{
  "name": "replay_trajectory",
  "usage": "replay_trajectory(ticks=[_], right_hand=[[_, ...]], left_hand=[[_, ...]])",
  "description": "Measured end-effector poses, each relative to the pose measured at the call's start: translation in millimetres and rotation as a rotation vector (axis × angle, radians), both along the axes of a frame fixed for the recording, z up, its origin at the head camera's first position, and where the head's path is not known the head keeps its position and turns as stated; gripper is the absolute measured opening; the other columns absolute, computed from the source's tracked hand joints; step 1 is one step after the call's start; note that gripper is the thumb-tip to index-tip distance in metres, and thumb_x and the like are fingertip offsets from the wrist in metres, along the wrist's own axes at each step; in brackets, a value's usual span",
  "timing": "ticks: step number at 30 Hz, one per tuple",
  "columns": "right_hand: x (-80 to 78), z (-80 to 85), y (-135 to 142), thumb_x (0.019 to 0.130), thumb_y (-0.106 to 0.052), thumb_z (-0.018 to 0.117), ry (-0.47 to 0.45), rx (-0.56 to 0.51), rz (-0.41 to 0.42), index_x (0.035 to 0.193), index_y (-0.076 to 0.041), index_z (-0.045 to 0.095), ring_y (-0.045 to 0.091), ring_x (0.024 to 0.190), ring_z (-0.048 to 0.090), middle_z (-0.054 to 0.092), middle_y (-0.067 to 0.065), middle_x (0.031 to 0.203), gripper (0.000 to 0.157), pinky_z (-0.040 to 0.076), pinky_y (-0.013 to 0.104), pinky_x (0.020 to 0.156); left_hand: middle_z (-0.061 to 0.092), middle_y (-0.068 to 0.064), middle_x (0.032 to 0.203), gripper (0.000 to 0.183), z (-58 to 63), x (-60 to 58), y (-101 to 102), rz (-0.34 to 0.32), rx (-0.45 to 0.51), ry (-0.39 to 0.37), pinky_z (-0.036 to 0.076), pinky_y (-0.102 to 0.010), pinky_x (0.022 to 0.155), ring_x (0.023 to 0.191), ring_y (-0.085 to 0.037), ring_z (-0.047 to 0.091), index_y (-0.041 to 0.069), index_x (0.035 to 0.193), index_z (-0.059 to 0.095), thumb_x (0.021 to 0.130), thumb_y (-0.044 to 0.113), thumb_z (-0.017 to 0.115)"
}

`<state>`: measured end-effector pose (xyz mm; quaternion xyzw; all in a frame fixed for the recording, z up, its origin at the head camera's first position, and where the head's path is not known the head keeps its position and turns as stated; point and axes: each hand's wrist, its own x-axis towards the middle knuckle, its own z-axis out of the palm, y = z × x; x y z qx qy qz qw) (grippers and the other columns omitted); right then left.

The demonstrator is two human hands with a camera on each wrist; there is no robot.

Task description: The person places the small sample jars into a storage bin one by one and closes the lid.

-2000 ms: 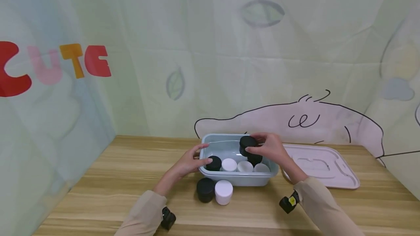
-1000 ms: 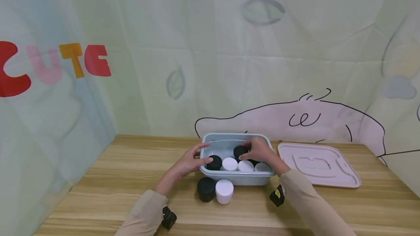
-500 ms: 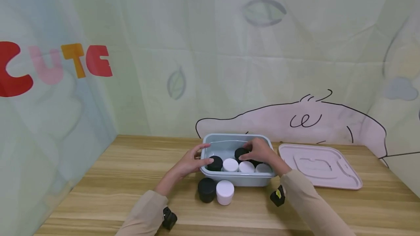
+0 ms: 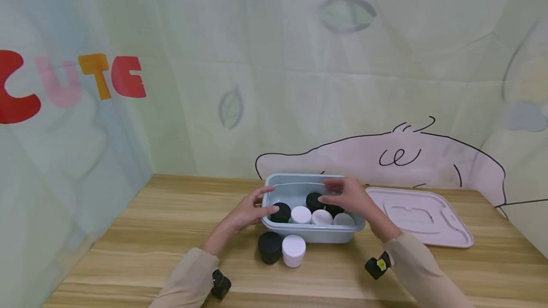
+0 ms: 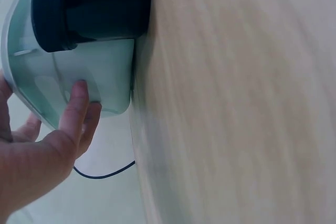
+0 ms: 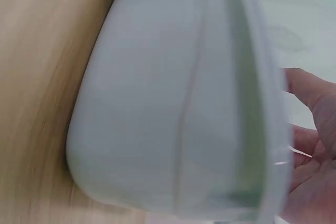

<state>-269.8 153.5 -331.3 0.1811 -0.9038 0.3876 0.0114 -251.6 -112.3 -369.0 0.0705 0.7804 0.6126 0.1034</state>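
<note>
A pale blue plastic box [image 4: 317, 235] stands on the table with black-lidded and white-lidded jars in it. My left hand [image 4: 247, 210] holds the box's left end, its thumb over the rim beside a black jar [image 4: 281, 213]; in the left wrist view its fingers [image 5: 76, 106] touch the outer wall. Over the box's right end is my right hand [image 4: 353, 199], thumb and fingers spread, holding nothing. Just left of its thumb, a black jar [image 4: 314, 201] sits in the back row. Another black jar [image 4: 335, 210] is partly hidden under that hand.
In front of the box, a black jar [image 4: 270, 247] and a white jar [image 4: 293, 251] stand side by side on the wooden table [image 4: 171, 222]. A pale pink lid [image 4: 428, 220] lies to the right. A printed cloth [image 4: 192, 108] hangs behind.
My right hand lowered a black jar into the back row, let go of it, and has moved up and right with fingers spread. My left hand stays on the box.
</note>
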Motion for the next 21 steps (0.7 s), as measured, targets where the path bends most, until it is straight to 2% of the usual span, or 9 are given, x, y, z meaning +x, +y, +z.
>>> replay_trajectory(ticks=[6, 10, 14, 18, 21], right_hand=[[25.5, 7.6, 2.2, 0.075, -0.023, 0.073, 0.004, -0.125, 0.029, 0.116, 0.002, 0.058, 0.032, 0.103, 0.058, 0.062, 0.02, 0.111, 0.05, 0.049, 0.035, 0.088], [46.0, 8.4, 2.7, 0.075, -0.021, 0.073, 0.032, -0.174, 0.069, 0.115, 0.002, 0.059, 0.028, 0.101, 0.06, 0.062, 0.019, 0.111, 0.048, 0.05, 0.031, 0.086], [63.4, 5.3, 3.2, 0.074, -0.017, 0.073, 0.055, -0.226, 0.13, 0.112, 0.005, 0.059, 0.026, 0.098, 0.062, 0.063, 0.021, 0.109, 0.046, 0.051, 0.029, 0.084], [76.9, 0.4, 3.4, 0.075, -0.015, 0.073, 0.029, -0.287, 0.204, 0.111, 0.008, 0.058, 0.02, 0.096, 0.062, 0.062, 0.024, 0.109, 0.046, 0.05, 0.029, 0.085], [84.7, -4.0, 2.3, 0.075, -0.016, 0.073, 0.01, -0.29, 0.241, 0.112, 0.009, 0.058, 0.015, 0.096, 0.062, 0.062, 0.024, 0.109, 0.047, 0.05, 0.029, 0.086]], left_hand=[[0.043, -0.029, 0.129, 0.06, 0.8, 0.0, -0.5, -0.012, 0.001, -0.001, 0.053, -0.038, 0.078, 0.105, -0.03, 0.053, 0.01, 0.134, 0.04, 0.081, 0.016, 0.067], [0.042, -0.029, 0.129, 0.06, 1.6, 0.4, -0.2, -0.02, 0.003, 0.0, 0.053, -0.037, 0.078, 0.105, -0.03, 0.053, 0.01, 0.135, 0.039, 0.082, 0.017, 0.066], [0.041, -0.03, 0.13, 0.06, 1.8, 0.7, -0.3, -0.027, 0.008, -0.001, 0.053, -0.037, 0.079, 0.106, -0.03, 0.052, 0.01, 0.135, 0.038, 0.082, 0.016, 0.066], [0.041, -0.031, 0.129, 0.059, 1.4, 0.5, -0.7, -0.024, 0.006, 0.004, 0.053, -0.038, 0.079, 0.105, -0.03, 0.053, 0.009, 0.135, 0.039, 0.082, 0.016, 0.066], [0.042, -0.031, 0.129, 0.059, 1.7, 0.5, -0.5, -0.02, 0.002, 0.006, 0.053, -0.038, 0.078, 0.103, -0.029, 0.054, 0.01, 0.135, 0.039, 0.082, 0.016, 0.066]])
